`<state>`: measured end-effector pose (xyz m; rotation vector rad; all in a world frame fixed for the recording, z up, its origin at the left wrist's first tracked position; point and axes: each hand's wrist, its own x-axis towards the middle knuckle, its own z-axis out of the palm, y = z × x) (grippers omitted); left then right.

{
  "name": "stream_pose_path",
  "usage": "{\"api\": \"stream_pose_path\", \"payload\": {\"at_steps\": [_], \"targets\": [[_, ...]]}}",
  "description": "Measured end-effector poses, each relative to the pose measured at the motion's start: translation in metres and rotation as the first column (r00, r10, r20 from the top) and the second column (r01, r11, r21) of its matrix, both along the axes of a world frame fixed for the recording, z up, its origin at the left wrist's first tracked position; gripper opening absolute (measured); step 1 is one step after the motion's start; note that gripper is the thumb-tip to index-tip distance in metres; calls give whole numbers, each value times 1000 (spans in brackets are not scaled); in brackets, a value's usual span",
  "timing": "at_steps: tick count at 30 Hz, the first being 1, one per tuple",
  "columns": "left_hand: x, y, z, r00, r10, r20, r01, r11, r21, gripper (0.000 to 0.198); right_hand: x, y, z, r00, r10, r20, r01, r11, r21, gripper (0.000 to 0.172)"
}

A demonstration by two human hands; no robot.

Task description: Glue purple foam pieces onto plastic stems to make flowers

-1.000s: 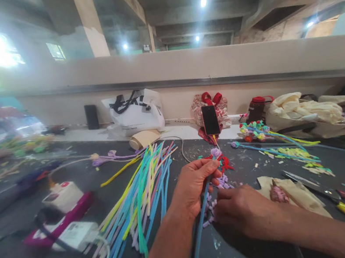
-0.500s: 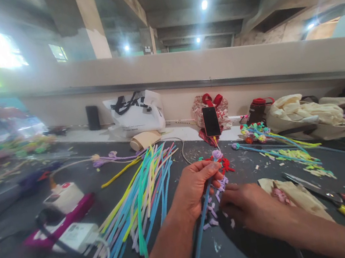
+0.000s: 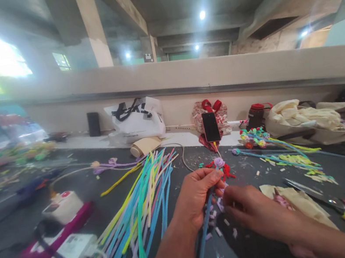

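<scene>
My left hand (image 3: 199, 193) is closed in a pinch on a blue pipe cleaner (image 3: 203, 241), just below the small purple flower (image 3: 219, 162) at its top. The stem runs down past my wrist toward the near edge of the picture. Close by on the right is my right hand (image 3: 251, 204), its fingers curled and pressed together over short cut purple pieces (image 3: 219, 230). Whatever its fingertips hold is hidden. Red fuzzy pieces (image 3: 227, 171) lie just behind the flower.
Left of my arms lies a bundle of coloured pipe cleaners (image 3: 141, 201), with a power strip (image 3: 67, 232) further left. Scissors (image 3: 332, 203) and a beige cloth pouch (image 3: 309, 207) lie at right. Behind stand a phone (image 3: 211, 126) and a white bag (image 3: 140, 123).
My right hand has risen slightly from the purple pieces, closer to my left hand. My left hand still grips the stem. The view has tilted up a little.
</scene>
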<state>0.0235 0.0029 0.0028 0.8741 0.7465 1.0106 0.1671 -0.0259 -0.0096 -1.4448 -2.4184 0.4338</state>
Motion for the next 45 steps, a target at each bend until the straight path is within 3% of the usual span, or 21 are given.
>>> {"api": "stream_pose_path", "payload": {"at_steps": [3,7,14,25,31,33,35,38,40,42,45], "targets": [[6,-3,-4,1000,3,-13,-4,999,-36,16,14,-4,5,926,-123,-358,61,982,-180,11],[16,-5,-16,998,-40,-48,37,997,-67,19,26,-6,6,768,-258,-586,115,956,-271,7],[31,-11,-23,999,-22,-42,17,992,-121,24,32,-11,15,640,-296,-709,161,954,-254,6],[36,-15,-26,996,63,-67,-68,995,-69,24,28,-8,5,616,-254,-746,193,966,-170,7],[36,-12,-31,993,69,-94,-74,996,-51,24,27,-8,1,705,-257,-661,262,961,-94,4],[36,-12,-32,994,69,-87,-73,996,-47,24,27,-9,-2,771,-232,-594,281,960,-10,4],[36,-13,-32,996,56,-67,-59,997,-49,25,28,-9,-6,851,-170,-497,280,947,156,9],[36,-15,-29,1000,22,-16,-22,998,-52,24,30,-10,-10,962,-82,-262,201,859,471,15],[36,-16,-26,1000,-7,14,8,998,-60,24,31,-10,-9,991,-73,-108,124,784,609,18],[35,-16,-26,999,-31,32,33,998,-59,24,31,-11,-6,998,-68,-18,62,735,675,19],[35,-13,-31,994,-65,93,68,997,-27,23,31,-12,-3,999,-35,28,5,711,704,16]]}}
